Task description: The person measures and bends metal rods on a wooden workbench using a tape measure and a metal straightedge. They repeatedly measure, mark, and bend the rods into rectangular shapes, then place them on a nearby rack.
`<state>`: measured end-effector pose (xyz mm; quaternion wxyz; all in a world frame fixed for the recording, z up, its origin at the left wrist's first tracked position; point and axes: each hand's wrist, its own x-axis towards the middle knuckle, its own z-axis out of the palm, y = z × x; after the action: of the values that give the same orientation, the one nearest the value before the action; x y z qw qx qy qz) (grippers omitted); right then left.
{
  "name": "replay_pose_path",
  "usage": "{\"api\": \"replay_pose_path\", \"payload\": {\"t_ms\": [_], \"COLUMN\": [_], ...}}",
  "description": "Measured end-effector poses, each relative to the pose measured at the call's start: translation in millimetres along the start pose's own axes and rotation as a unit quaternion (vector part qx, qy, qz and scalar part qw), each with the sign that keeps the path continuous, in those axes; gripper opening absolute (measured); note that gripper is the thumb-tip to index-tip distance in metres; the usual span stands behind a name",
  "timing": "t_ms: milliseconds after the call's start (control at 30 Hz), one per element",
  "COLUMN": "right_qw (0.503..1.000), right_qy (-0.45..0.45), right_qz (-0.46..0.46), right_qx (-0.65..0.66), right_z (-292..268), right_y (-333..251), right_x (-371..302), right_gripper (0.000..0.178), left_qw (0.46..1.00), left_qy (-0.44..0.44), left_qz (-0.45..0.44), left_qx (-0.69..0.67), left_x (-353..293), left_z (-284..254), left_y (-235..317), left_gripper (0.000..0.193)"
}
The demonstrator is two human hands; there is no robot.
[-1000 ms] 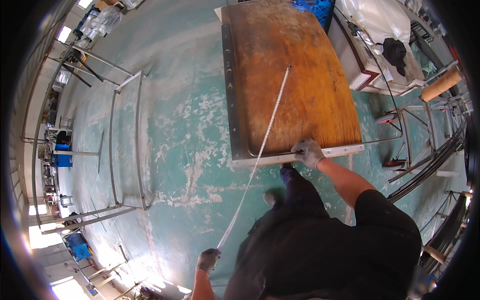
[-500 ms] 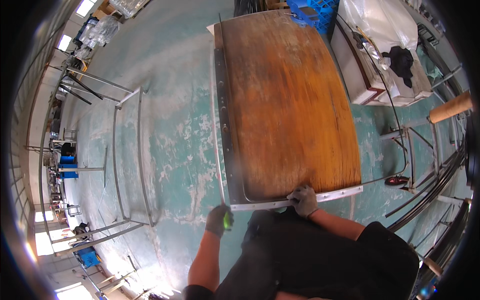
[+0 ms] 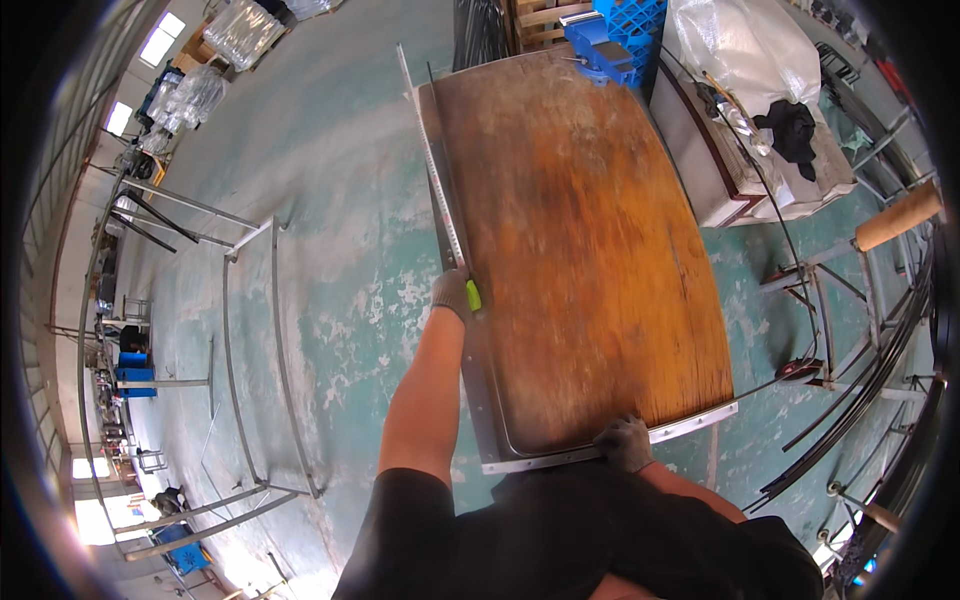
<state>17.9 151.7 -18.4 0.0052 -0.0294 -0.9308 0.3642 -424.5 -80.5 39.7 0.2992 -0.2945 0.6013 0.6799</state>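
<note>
My left hand (image 3: 451,291), gloved in grey, is closed round a bright green tape measure (image 3: 474,295) at the table's left side. Its pale blade (image 3: 438,185) runs out along that side, past the far left corner. A long thin dark metal rod (image 3: 770,385), bent at rounded corners, lies along the table's left and near edges and carries on beyond the right side. My gloved right hand (image 3: 625,444) is closed on the rod at the near edge; its fingertips are partly hidden. The worn wooden tabletop (image 3: 590,260) has metal strips along its left and near edges.
A blue vise (image 3: 600,52) sits at the table's far right corner, by a blue crate (image 3: 638,22). To the right stand a plastic-covered box (image 3: 700,150) and a metal stand with a cardboard roll (image 3: 898,217). A metal tube frame (image 3: 228,340) stands on the left floor.
My left hand with the tape measure has moved from the near left corner farther up the table's left side. The blade now reaches beyond the far corner. My right hand stays at the near edge.
</note>
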Motion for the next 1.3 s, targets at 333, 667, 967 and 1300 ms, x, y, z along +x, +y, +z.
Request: {"api": "replay_pose_path", "payload": {"t_ms": [333,667,967,1300], "right_qw": [0.999,0.999,0.999,0.999], "right_qy": [-0.023,-0.024,-0.025,-0.022], "right_qz": [0.024,0.027,0.025,0.028], "right_qx": [0.019,0.026,0.019,0.019], "right_z": [0.7,-8.2,-6.7,-7.2], "right_y": [-3.7,-12.3,-10.9,-11.3], "right_x": [2.3,9.7,10.1,9.7], "right_gripper": [0.012,0.015,0.015,0.015], "left_qw": [0.991,0.988,0.993,0.993], "left_qy": [0.082,0.104,0.082,0.089], "left_qz": [-0.102,-0.077,-0.079,-0.083], "left_qx": [0.004,0.079,-0.036,0.000], "left_x": [105.3,131.4,109.7,116.5], "left_z": [-8.0,-16.4,-8.5,-5.8], "left_y": [1.1,-17.2,-9.2,-9.4], "left_gripper": [0.030,0.031,0.036,0.036]}}
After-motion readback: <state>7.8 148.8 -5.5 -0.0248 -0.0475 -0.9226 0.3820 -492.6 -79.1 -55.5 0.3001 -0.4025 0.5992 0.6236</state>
